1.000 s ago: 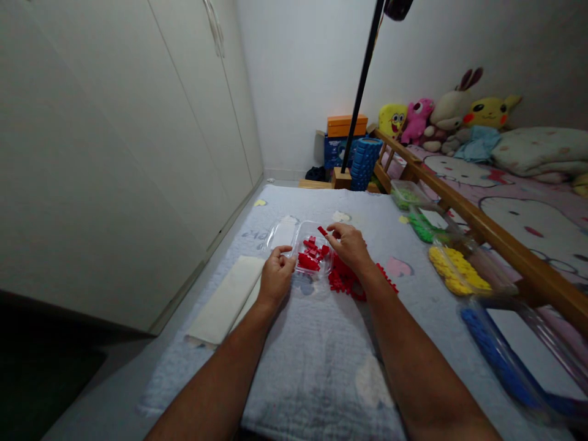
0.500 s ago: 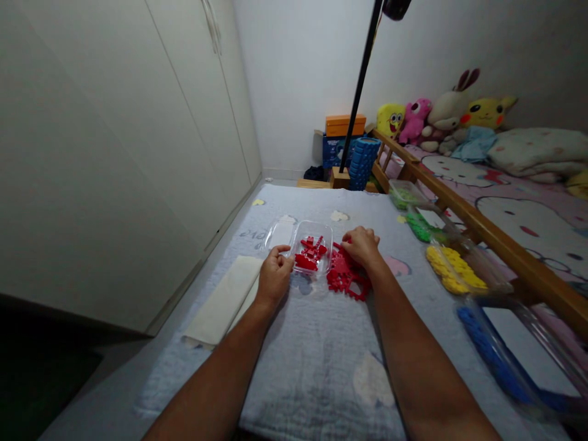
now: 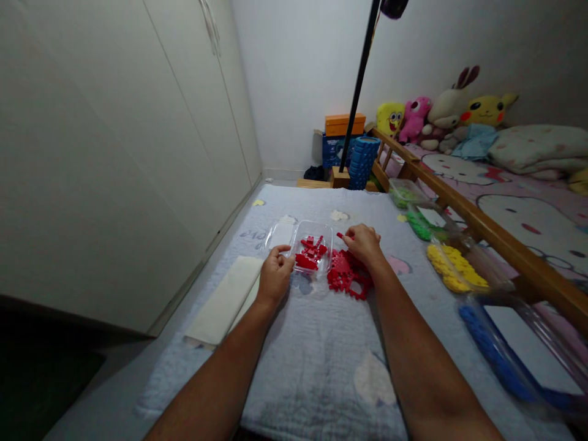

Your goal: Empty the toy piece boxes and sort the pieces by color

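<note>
The right grip has thumb and fingertips pinched together on a small red piece, a slim bar sticking out toward the left. Directly under and before that grip lies a pile of red plastic pieces, flat and toothed along their edges; the nearest has a large hole through it (the hand hides part of the heap). Just left of the pile stands a clear plastic container, holding loose red pieces, some bar-like, one broader and flatter. The left grip is at the container's left side, fingers bent; whether they clamp its wall I cannot tell. Beyond that grip lies a clear lid, and to its near left a folded cream sheet.

Bare cloth covers the desk between the forearms and ahead of both grips to the far edge. Left of the left grip, the desk's edge runs alongside a white wardrobe. Well right of the right grip, boxed yellow pieces and blue pieces line a wooden bed rail.
</note>
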The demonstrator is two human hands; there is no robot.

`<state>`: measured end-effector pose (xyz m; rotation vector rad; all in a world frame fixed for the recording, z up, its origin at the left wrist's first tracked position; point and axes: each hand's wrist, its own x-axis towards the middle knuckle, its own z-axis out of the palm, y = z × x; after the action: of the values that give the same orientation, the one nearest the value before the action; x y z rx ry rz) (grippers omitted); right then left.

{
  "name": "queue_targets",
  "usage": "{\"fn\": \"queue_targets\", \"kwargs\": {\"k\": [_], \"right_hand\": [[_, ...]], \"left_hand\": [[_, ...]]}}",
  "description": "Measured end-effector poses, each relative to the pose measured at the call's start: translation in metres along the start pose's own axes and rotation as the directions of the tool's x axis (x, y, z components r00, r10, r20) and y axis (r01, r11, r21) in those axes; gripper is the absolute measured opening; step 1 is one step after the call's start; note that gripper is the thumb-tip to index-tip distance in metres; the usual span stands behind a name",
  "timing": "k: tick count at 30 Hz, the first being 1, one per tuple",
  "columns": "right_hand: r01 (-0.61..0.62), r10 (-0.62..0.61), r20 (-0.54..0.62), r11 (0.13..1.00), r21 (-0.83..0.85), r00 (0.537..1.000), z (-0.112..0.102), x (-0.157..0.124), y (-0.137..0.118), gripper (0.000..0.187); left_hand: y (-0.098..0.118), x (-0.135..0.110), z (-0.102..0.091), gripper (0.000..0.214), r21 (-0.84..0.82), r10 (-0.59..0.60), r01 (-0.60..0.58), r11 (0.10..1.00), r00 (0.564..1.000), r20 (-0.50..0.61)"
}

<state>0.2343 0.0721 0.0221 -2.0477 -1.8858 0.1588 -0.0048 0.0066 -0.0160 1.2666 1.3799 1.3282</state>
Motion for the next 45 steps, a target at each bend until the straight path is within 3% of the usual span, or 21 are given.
{"fn": "queue_targets", "kwargs": {"k": [5, 8, 14, 19, 22, 27, 31, 36, 41, 45], "right_hand": [[0.192, -0.192, -0.031, 0.925, 0.329, 0.981, -0.01, -0.002, -0.015, 0.021], [0.237, -0.258, 0.01, 0.902, 0.361, 0.966, -0.009, -0.008, -0.03, 0.012], [0.261, -0.28, 0.023, 0.919, 0.297, 0.96, -0.003, -0.013, -0.04, 0.008], [0.225, -0.266, 0.037, 0.876, 0.426, 0.963, -0.008, -0.01, -0.036, 0.02], [0.136, -0.178, 0.041, 0.864, 0.484, 0.983, -0.015, -0.004, -0.018, 0.024], [-0.009, 0.026, -0.046, 0.948, 0.318, 0.999, -0.023, 0.009, 0.037, 0.015], [-0.111, 0.1, 0.076, 0.98, 0.165, 0.992, -0.013, 0.015, 0.068, 0.016], [-0.068, 0.062, 0.088, 0.995, 0.069, 0.994, 0.01, 0.016, 0.069, 0.031], [-0.002, 0.002, 0.03, 1.0, 0.005, 1.0, 0.018, 0.014, 0.06, 0.013], [-0.018, 0.016, 0.028, 0.996, 0.082, 0.999, 0.009, 0.013, 0.058, 0.01]], "left_hand": [[0.0, 0.0, 0.0, 0.031, -0.013, -0.006, 0.006, 1.0, 1.0, -0.001], [0.003, -0.001, 0.001, 0.032, -0.024, -0.011, 0.011, 1.0, 1.0, -0.004], [0.007, -0.002, 0.001, 0.031, -0.027, -0.014, 0.014, 1.0, 1.0, -0.005], [0.005, -0.002, 0.001, 0.032, -0.015, -0.014, 0.014, 1.0, 1.0, 0.001], [0.005, -0.001, 0.0, 0.031, -0.013, -0.014, 0.014, 1.0, 1.0, 0.001], [0.004, -0.001, 0.001, 0.031, -0.013, -0.008, 0.008, 1.0, 1.0, -0.002], [0.002, -0.001, 0.001, 0.032, -0.027, -0.014, 0.014, 1.0, 1.0, 0.007], [0.0, 0.001, 0.002, 0.034, -0.083, -0.032, 0.032, 0.996, 0.999, -0.004], [-0.001, 0.0, 0.002, 0.037, -0.077, -0.04, 0.04, 0.996, 0.999, -0.005], [-0.001, 0.0, 0.002, 0.038, -0.077, -0.038, 0.038, 0.996, 0.999, -0.001]]}}
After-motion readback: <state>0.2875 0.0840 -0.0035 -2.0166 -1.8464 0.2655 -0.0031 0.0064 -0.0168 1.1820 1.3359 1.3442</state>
